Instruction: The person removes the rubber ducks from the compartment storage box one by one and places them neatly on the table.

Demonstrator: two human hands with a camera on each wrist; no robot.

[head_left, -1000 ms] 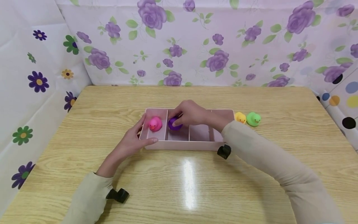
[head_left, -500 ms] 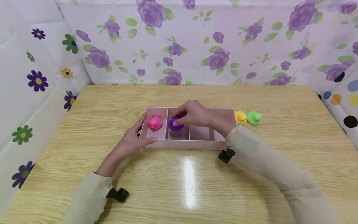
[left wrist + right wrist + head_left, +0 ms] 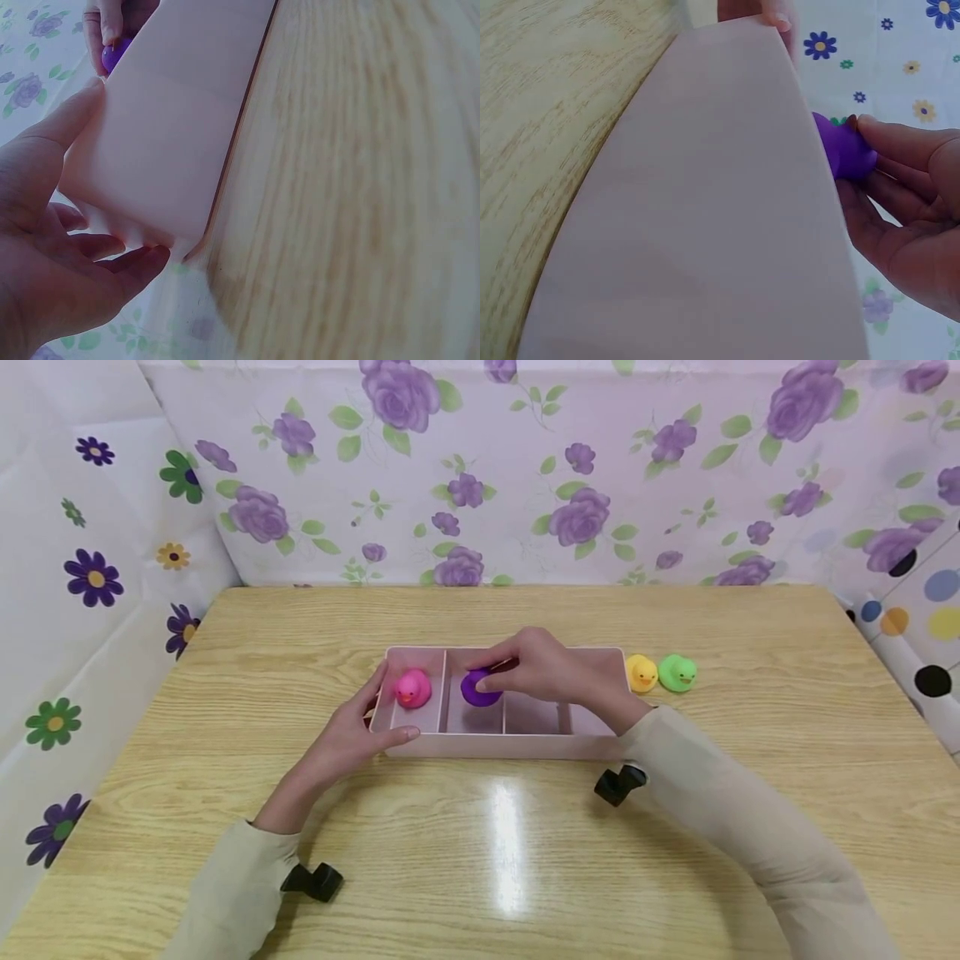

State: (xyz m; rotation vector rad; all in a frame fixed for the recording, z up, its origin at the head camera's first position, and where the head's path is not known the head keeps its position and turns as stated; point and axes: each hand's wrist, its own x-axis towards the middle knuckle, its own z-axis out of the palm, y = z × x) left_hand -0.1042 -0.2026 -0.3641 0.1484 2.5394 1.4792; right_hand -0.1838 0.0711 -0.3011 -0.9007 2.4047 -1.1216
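Note:
A pale pink divided box [image 3: 480, 746] lies lengthwise on the wooden table. My left hand [image 3: 352, 727] grips its left end, thumb over the front rim and fingers along the end wall, as the left wrist view also shows. A pink rubber duck [image 3: 412, 689] sits in the leftmost compartment. Over the second compartment, my right hand [image 3: 543, 668] pinches a purple rubber duck [image 3: 478, 689] between thumb and fingers. In the right wrist view the purple duck [image 3: 847, 150] shows above the box's rim, partly hidden by the wall and the fingers.
A yellow rubber duck [image 3: 642, 673] stands right beside the box's right end, with a green rubber duck [image 3: 678, 673] next to it. Flowered sheeting [image 3: 510, 468] rises behind the table [image 3: 420, 852] and along its left side.
My right hand has shifted slightly right and lifted the purple duck higher in the second compartment. My left hand keeps its grip on the box, and the other ducks stay put.

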